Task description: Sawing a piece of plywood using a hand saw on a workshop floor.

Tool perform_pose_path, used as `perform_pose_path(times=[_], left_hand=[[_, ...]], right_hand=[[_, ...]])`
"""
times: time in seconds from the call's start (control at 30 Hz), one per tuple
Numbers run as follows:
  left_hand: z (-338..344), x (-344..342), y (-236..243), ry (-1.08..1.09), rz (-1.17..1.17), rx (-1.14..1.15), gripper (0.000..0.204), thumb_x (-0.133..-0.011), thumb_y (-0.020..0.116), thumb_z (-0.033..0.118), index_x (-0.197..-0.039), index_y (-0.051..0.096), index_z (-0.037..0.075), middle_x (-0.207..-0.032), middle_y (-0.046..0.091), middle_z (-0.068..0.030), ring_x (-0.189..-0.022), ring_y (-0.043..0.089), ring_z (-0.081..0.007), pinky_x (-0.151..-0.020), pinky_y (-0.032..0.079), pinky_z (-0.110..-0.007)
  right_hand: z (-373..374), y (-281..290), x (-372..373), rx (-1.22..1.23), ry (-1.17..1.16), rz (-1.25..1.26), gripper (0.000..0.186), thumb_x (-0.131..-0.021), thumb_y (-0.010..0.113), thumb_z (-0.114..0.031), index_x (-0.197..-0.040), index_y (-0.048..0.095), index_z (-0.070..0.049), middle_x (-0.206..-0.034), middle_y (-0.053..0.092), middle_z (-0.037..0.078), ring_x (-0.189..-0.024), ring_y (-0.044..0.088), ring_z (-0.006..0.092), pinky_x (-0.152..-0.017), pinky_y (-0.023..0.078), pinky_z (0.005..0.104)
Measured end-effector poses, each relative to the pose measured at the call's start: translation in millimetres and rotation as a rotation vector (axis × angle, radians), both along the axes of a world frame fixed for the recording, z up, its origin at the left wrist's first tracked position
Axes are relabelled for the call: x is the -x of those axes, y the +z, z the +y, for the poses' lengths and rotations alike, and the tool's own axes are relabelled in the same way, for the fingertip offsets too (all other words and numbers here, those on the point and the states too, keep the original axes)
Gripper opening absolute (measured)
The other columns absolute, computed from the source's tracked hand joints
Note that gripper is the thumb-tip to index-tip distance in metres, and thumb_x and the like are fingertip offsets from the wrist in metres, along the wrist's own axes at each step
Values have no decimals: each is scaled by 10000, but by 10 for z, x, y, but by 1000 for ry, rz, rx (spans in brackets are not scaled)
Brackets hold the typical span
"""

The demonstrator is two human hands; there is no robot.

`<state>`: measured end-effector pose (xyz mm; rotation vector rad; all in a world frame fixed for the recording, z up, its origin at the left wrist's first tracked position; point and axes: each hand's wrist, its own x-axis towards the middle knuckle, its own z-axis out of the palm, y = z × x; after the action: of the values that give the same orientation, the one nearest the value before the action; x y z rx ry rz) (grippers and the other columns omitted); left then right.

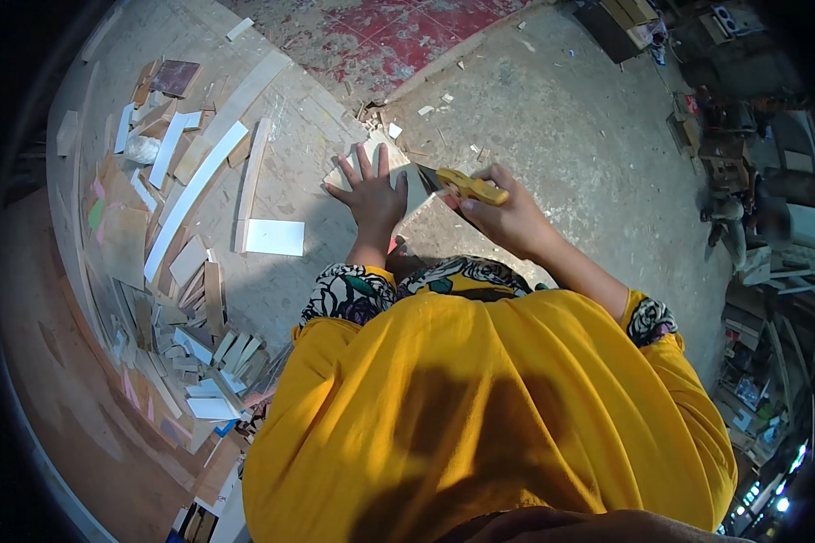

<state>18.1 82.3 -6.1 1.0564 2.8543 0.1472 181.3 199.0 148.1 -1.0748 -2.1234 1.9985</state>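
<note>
Pressing left hand [371,197] on white board [371,156], yellow-handled knife [466,185] in right hand [507,217].

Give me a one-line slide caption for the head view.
Left hand pressed flat on a pale flat board piece, right hand gripping a yellow-handled cutter, above a dusty concrete floor.
</note>
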Motion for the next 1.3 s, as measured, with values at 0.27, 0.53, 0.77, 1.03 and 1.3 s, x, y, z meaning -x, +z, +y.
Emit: perform_pose_path(times=[0.27, 0.53, 0.77, 1.03, 1.3], left_hand=[[-30, 10, -26, 16, -13, 3, 642, -897, 423, 520, -1465, 268, 263, -1551, 143, -113, -1405, 52, -451, -967, 59, -777], [-27, -13, -66, -3, 27, 8, 636, -897, 417, 532, -1460, 269, 274, -1556, 108, -95, -1410, 33, -434, -972, 101, -769], [-34, 33, -88, 5, 12, -2, 634, -896, 412, 537, -1459, 265, 284, -1555, 102, -92, -1408, 31, -431, -970, 108, -769], [-127, 61, -42, 33, -28, 36, 660, -893, 416, 538, -1474, 231, 285, -1564, 97, -84, -1419, 18, -410, -982, 57, -760], [-153, -16, -198, 122, 67, 79, 743, -883, 429, 553, -1482, 210, 173, -1555, 62, -150, -1411, 12, -426, -982, 78, -752]], right_hand=[[21, 273, -34, -85, 42, -160, 383, -826, 707, -253, -1052, 502, -22, -781, 620, 120, -583, 511, 131, -530, 432, 284], [5, -37, 379, -180, 104, -210, 436, -758, 716, -201, -1072, 500, 12, -839, 643, 196, -748, 635, 268, -678, 498, 368], [141, -158, 251, -97, 54, -61, 439, -754, 717, -203, -1054, 488, 23, -804, 632, 192, -731, 628, 277, -666, 491, 361], [-101, 8, 224, -171, 119, -116, 347, -840, 679, -226, -1063, 480, -52, -718, 548, 65, -527, 473, 118, -454, 384, 281], [-122, -232, 193, -378, 141, 106, 311, -854, 672, -198, -1056, 477, -65, -690, 536, 41, -499, 438, 98, -445, 366, 267]])
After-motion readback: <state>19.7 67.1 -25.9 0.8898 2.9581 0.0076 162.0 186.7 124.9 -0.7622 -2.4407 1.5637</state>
